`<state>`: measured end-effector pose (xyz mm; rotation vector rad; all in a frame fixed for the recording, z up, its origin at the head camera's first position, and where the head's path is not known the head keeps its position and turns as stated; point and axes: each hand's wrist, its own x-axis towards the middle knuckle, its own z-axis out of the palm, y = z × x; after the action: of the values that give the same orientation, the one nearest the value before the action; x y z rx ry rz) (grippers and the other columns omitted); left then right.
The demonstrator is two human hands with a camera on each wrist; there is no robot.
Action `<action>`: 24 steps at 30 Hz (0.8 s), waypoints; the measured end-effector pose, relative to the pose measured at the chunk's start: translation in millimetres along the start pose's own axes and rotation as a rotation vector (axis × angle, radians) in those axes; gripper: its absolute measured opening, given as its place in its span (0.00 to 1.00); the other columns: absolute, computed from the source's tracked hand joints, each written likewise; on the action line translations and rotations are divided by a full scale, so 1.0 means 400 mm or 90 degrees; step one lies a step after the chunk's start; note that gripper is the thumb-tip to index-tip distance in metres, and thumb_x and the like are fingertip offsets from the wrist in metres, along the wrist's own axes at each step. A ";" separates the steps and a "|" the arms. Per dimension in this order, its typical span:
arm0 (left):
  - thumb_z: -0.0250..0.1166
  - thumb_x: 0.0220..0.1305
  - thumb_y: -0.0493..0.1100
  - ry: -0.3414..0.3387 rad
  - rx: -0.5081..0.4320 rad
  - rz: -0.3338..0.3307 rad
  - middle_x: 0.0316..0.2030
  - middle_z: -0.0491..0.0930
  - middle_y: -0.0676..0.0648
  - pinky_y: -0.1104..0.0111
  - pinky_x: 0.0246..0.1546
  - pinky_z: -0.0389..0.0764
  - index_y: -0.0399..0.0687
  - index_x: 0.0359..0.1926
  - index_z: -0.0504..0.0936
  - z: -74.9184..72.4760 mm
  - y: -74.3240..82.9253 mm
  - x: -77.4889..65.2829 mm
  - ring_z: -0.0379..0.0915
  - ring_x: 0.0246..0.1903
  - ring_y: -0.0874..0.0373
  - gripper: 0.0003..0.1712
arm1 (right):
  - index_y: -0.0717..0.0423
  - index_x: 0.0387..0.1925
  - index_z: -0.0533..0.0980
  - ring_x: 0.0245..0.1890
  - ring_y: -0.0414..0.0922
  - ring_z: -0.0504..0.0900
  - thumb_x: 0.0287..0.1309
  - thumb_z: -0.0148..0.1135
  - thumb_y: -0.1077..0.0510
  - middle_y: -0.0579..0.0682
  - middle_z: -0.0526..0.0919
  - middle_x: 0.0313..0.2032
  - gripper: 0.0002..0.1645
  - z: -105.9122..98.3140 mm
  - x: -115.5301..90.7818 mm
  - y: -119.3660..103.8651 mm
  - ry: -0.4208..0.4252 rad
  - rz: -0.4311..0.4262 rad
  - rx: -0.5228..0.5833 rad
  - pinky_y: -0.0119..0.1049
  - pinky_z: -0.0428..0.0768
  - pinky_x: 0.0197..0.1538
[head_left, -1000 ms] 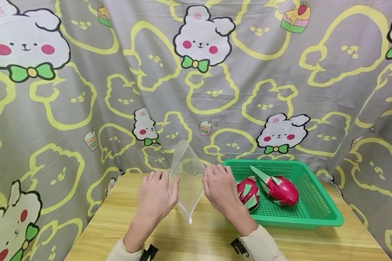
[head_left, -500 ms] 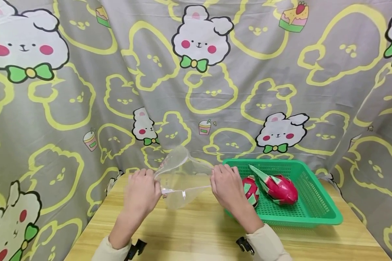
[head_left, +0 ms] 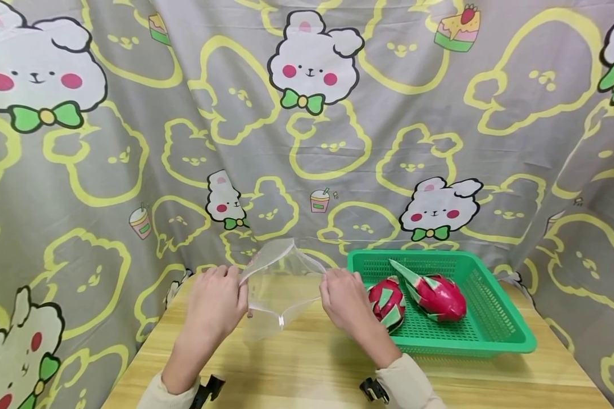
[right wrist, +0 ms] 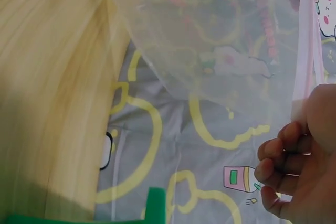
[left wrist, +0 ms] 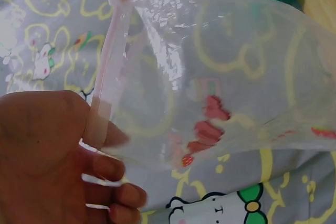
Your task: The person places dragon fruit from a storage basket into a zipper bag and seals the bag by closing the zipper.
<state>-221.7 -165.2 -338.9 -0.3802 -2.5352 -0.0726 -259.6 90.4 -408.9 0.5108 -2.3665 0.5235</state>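
Note:
A clear plastic zipper bag (head_left: pixel 281 284) hangs between both hands above the table, its mouth spread into a diamond towards the head camera. My left hand (head_left: pixel 216 301) pinches one side of the mouth; in the left wrist view its thumb and fingers (left wrist: pixel 110 166) hold the zip edge. The opposite side is pinched by my right hand (head_left: pixel 349 298), whose fingers (right wrist: pixel 283 145) curl at the rim in the right wrist view. A small white slider (head_left: pixel 281 321) sits at the near point of the mouth. Red printing (left wrist: pixel 207 129) shows on the bag's film.
To the right stands a green plastic basket (head_left: pixel 491 341) with two red dragon fruits (head_left: pixel 442 298) (head_left: pixel 387 301) inside, the left one partly behind the right hand. Beneath is a wooden table (head_left: pixel 307 375). A grey patterned curtain (head_left: pixel 337 130) closes off the back and sides.
The hands have drawn apart overall, and the bag's mouth has gone from a tall narrow opening to a wider, lower one. The right hand has come back slightly left since half a second ago.

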 end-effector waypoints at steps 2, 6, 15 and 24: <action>0.59 0.71 0.44 0.027 0.008 0.031 0.26 0.75 0.44 0.53 0.35 0.75 0.43 0.28 0.75 0.009 0.002 0.003 0.73 0.30 0.44 0.14 | 0.49 0.19 0.63 0.26 0.48 0.74 0.71 0.53 0.60 0.42 0.64 0.18 0.22 0.007 0.002 -0.002 0.012 -0.003 0.013 0.39 0.65 0.32; 0.56 0.73 0.43 0.087 0.021 0.087 0.25 0.75 0.44 0.56 0.31 0.71 0.45 0.26 0.73 0.024 0.008 0.012 0.73 0.29 0.44 0.16 | 0.49 0.19 0.63 0.25 0.48 0.73 0.71 0.54 0.61 0.42 0.63 0.18 0.22 0.015 0.006 -0.004 0.019 -0.005 0.030 0.39 0.65 0.31; 0.55 0.71 0.41 0.121 0.056 0.112 0.26 0.74 0.43 0.57 0.30 0.71 0.43 0.23 0.72 0.028 0.009 0.035 0.73 0.30 0.43 0.17 | 0.48 0.19 0.65 0.26 0.48 0.75 0.71 0.55 0.61 0.43 0.66 0.19 0.21 0.014 0.016 0.007 -0.023 0.006 0.045 0.40 0.67 0.32; 0.55 0.74 0.42 0.071 0.058 0.026 0.29 0.75 0.41 0.54 0.35 0.73 0.40 0.25 0.75 0.022 -0.014 0.035 0.73 0.34 0.41 0.17 | 0.47 0.16 0.62 0.24 0.45 0.72 0.74 0.51 0.60 0.41 0.62 0.16 0.26 0.006 0.014 0.044 -0.067 0.020 0.042 0.41 0.65 0.32</action>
<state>-239.1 -166.0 -338.6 -0.3802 -2.4097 0.0363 -273.5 102.8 -411.0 0.5438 -2.4670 0.6042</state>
